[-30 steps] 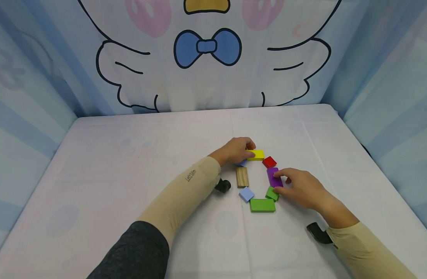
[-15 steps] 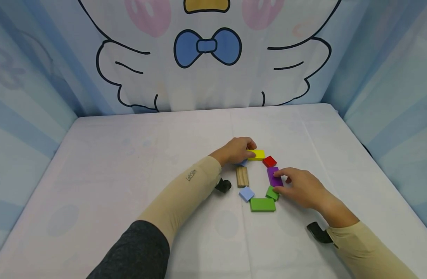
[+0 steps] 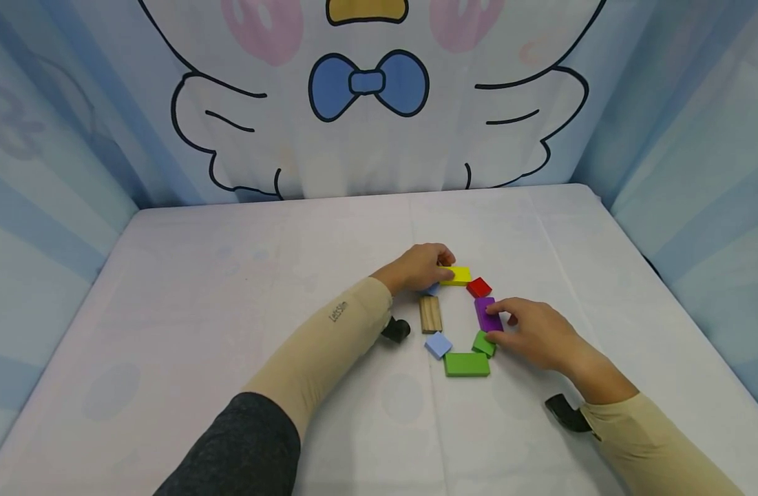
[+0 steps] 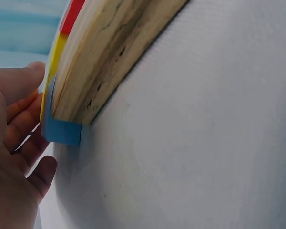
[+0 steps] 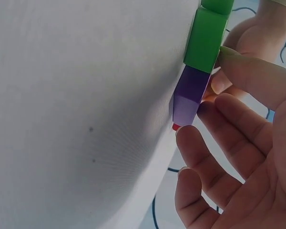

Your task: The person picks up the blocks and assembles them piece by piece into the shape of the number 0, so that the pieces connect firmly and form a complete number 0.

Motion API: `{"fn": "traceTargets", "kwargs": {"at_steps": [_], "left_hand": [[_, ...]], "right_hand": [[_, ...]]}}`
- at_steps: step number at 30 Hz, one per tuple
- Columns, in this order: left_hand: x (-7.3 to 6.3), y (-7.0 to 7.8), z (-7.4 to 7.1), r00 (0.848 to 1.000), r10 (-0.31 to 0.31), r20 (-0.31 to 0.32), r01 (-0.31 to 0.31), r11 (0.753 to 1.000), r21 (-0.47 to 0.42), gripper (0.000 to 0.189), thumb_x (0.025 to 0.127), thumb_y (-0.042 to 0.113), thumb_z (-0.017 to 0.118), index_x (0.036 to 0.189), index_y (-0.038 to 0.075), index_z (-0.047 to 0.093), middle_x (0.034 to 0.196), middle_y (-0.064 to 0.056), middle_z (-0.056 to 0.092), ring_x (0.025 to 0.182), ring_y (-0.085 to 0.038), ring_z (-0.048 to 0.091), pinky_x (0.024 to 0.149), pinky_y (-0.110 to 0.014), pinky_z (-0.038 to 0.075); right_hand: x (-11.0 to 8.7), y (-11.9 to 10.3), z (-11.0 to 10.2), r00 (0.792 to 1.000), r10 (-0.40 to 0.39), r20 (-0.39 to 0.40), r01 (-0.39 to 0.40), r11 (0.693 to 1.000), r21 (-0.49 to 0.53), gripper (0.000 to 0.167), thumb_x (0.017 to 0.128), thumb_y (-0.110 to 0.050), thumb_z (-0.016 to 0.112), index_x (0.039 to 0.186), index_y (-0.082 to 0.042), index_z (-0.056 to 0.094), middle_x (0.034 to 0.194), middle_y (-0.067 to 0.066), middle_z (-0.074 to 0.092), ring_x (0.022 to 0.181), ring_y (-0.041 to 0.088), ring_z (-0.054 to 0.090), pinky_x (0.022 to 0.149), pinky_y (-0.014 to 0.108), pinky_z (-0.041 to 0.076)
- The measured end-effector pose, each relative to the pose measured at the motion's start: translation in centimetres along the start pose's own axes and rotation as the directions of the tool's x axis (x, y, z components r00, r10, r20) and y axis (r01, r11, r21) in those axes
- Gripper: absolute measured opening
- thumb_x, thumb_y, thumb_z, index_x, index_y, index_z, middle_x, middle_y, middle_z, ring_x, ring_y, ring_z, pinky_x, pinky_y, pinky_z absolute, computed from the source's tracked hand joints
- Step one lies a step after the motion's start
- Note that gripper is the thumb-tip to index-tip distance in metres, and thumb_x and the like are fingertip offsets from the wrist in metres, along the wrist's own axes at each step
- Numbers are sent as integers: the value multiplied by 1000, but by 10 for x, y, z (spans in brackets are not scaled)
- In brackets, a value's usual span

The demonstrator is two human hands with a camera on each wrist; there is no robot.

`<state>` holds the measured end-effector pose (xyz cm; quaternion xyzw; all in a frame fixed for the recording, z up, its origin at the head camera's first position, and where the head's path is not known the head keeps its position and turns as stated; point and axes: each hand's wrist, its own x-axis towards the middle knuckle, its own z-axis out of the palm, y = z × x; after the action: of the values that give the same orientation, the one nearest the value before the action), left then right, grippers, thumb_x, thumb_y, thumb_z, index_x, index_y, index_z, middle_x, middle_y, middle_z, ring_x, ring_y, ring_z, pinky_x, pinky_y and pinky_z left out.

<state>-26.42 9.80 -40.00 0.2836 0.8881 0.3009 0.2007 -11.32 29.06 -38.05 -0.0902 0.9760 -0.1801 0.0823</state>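
Note:
My left hand (image 3: 418, 266) is at the far side of a loop of blocks, thumb and fingers holding the left end of a yellow block (image 3: 458, 276). Under that hand, a blue block (image 4: 64, 131) is partly hidden, beside a bare wooden block (image 3: 431, 315). On the right side, my right hand (image 3: 536, 331) touches a purple block (image 3: 487, 313) with a fingertip. Its thumb rests by the small green block (image 5: 204, 40); the other fingers are loosely bent. A red block (image 3: 479, 287) lies between yellow and purple.
A light blue block (image 3: 438, 345) and a longer green block (image 3: 467, 365) make up the near side of the loop. White cloth covers the table (image 3: 230, 310). A patterned curtain (image 3: 379, 151) hangs behind it.
The yellow block has shifted very slightly right since the first frame. Both hands stay almost still, and the other blocks look unchanged.

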Motion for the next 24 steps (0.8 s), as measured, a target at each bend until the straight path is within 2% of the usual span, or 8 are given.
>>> {"fn": "traceTargets", "kwargs": {"at_steps": [7, 13, 18, 24], "left_hand": [[-1, -10, -5, 999, -1, -52, 1, 1000, 5, 32, 104, 26, 57, 130, 8, 61, 120, -5, 62, 100, -16, 55, 96, -26, 45], [-5, -18, -12, 997, -40, -69, 41, 999, 16, 31, 105, 26, 56, 131, 9, 59, 124, -4, 61, 105, -16, 55, 98, -29, 45], [-14, -23, -17, 995, -68, -68, 69, 997, 17, 32, 104, 26, 57, 132, 10, 59, 127, -4, 60, 111, -17, 55, 101, -30, 44], [-28, -29, -19, 996, -61, -58, 62, 998, 21, 40, 103, 26, 57, 138, 7, 54, 135, -8, 57, 123, -21, 52, 106, -34, 41]], "right_hand": [[-1, -1, 1, 1000, 0, -13, 0, 1000, 7, 44, 87, -25, 79, 123, -4, 67, 112, 15, 67, 95, 30, 62, 81, 48, 55], [-1, -1, 3, 1000, 8, -11, -8, 1000, 5, 44, 87, -26, 79, 123, -5, 67, 111, 14, 67, 95, 29, 61, 80, 47, 55], [-1, -1, 5, 1000, 10, -13, -10, 1000, 10, 44, 86, -25, 79, 123, -5, 67, 111, 14, 67, 95, 29, 61, 79, 47, 55], [-3, 1, 6, 1000, 0, -16, 0, 1000, 11, 43, 87, -25, 79, 123, -4, 66, 110, 14, 67, 95, 30, 61, 80, 48, 55]]}}
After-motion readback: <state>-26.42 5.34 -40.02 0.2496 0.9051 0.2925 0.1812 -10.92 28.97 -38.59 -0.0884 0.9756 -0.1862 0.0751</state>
